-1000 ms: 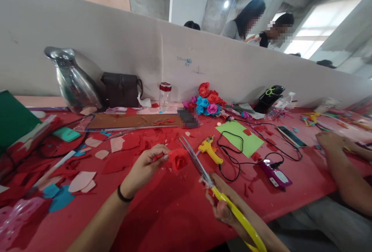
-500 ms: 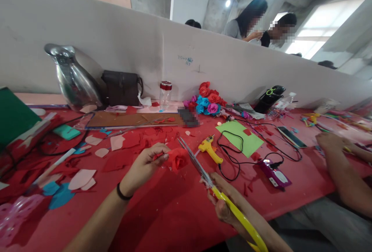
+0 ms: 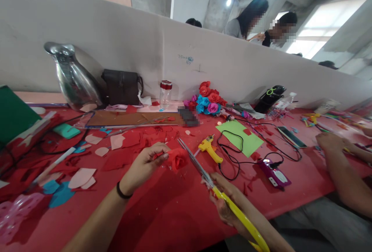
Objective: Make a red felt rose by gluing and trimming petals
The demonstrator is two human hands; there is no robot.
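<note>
Thumb and fingers of my left hand (image 3: 149, 163) are pinched on the edge of a red paper flower (image 3: 178, 160), held above the table. My right hand (image 3: 228, 197) is closed around a pair of scissors (image 3: 200, 170) with long metal blades and yellow handles. The blades point up and to the left, just right of the flower. Behind the blades lies a yellow glue gun (image 3: 210, 149) with a black cord. Red paper pieces (image 3: 116, 161) are scattered left of my left hand.
A bunch of paper roses (image 3: 210, 99) lies by the partition, near a glass jar (image 3: 165, 95). At left stand a metal jug (image 3: 74, 77) and a dark bag (image 3: 122, 87). Right are green paper (image 3: 247, 137), a purple power strip (image 3: 274, 174) and another person's arm (image 3: 343, 166).
Both hands stay nearly in place. The red flower has shifted very slightly in my left fingers, and the scissors remain beside it.
</note>
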